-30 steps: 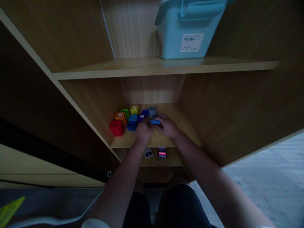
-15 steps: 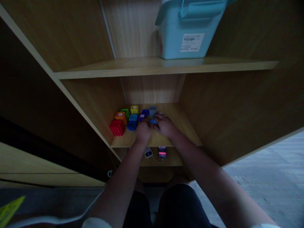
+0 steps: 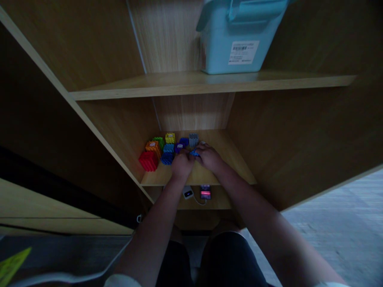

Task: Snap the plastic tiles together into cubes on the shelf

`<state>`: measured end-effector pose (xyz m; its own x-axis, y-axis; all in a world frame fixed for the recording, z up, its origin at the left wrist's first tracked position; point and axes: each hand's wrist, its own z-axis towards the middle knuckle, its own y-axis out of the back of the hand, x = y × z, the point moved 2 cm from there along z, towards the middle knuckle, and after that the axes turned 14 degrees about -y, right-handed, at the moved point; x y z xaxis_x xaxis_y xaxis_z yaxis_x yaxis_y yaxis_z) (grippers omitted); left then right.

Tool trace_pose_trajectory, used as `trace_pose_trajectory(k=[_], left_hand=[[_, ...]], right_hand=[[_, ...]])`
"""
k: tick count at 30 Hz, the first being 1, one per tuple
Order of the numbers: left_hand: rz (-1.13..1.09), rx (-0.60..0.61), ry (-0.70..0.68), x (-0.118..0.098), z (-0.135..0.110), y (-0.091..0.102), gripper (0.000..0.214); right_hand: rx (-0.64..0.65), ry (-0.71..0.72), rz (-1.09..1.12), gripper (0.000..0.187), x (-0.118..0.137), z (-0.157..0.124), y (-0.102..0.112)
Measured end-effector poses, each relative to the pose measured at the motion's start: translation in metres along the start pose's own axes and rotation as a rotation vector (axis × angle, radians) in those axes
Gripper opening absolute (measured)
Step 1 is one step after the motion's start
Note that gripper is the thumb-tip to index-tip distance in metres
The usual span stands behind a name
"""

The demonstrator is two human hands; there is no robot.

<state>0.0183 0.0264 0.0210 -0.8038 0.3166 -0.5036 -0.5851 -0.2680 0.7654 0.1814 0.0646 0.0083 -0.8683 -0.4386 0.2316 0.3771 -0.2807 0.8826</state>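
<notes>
Between my two hands is a small blue ridged piece (image 3: 194, 153), just above the middle shelf. My left hand (image 3: 182, 164) is closed on its left side, and my right hand (image 3: 208, 156) grips it from the right. The fingers cover most of the piece, so its full shape is hidden. Left of my hands stand ridged blocks: a red block (image 3: 149, 161), an orange block (image 3: 153, 148), a dark blue block (image 3: 166, 158), a light blue block (image 3: 168, 148) and a purple block (image 3: 179, 148). Behind them are a yellow block (image 3: 170, 138) and a grey block (image 3: 193, 139).
On the shelf above sits a light blue lidded bin (image 3: 231, 52) with a white label. Below my wrists, a lower shelf holds a phone (image 3: 205, 192) with a lit screen and a small white device (image 3: 188, 193) joined by a cable. Wooden side walls flank the shelves.
Both hands stay at nearly the same place with the blue piece between them; the fingers have shifted only slightly. The whole view has moved a little.
</notes>
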Motion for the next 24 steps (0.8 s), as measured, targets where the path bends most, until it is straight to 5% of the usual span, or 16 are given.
trace_pose_trajectory(k=[7,13,19,24], left_hand=[[-0.034,-0.093,-0.021,0.003,0.001,-0.002,0.030],[-0.177,-0.155,-0.157,0.003,-0.001,0.000,0.030],[-0.395,-0.134,-0.408,-0.006,-0.007,0.000,0.025],[-0.564,-0.083,-0.414,-0.003,-0.004,-0.007,0.029]], right_hand=[[-0.094,-0.023,0.280,0.018,-0.009,-0.006,-0.005],[-0.150,-0.166,0.807,0.036,-0.020,-0.007,0.002],[0.169,-0.466,1.526,0.048,-0.027,-0.009,0.002],[0.363,-0.433,1.696,0.041,-0.022,-0.014,0.009]])
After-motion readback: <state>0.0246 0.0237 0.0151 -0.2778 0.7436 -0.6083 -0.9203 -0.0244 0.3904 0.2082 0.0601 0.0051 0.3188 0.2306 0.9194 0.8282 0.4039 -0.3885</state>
